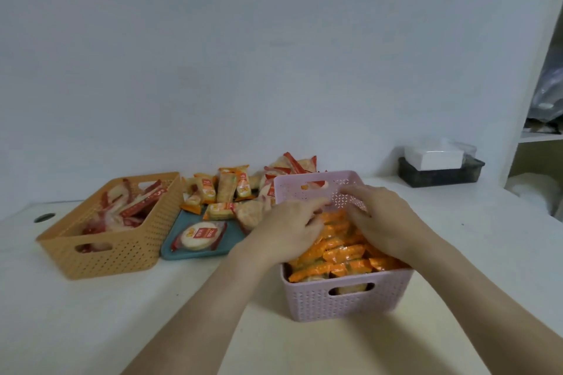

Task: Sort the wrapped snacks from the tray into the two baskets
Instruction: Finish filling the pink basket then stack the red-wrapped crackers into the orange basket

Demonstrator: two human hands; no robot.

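Both hands, left [289, 227] and right [382, 219], press loosely curled onto the orange-wrapped snacks [341, 256] filling the pink basket [344, 301] near the worktop's front edge; whether either grips a packet I cannot tell. Best to level them gently. More snacks wait on the tray [173, 248].

A matt pink plastic basket [347, 301] and a matt orange plastic basket [100, 256], both with perforated woven-look walls. Glossy, crinkled film wrappers on the orange-wrapped snacks [344, 256] and red-wrapped snacks [134, 207]. A smooth teal plastic tray [170, 248]. A smooth, matt white table [91, 329].
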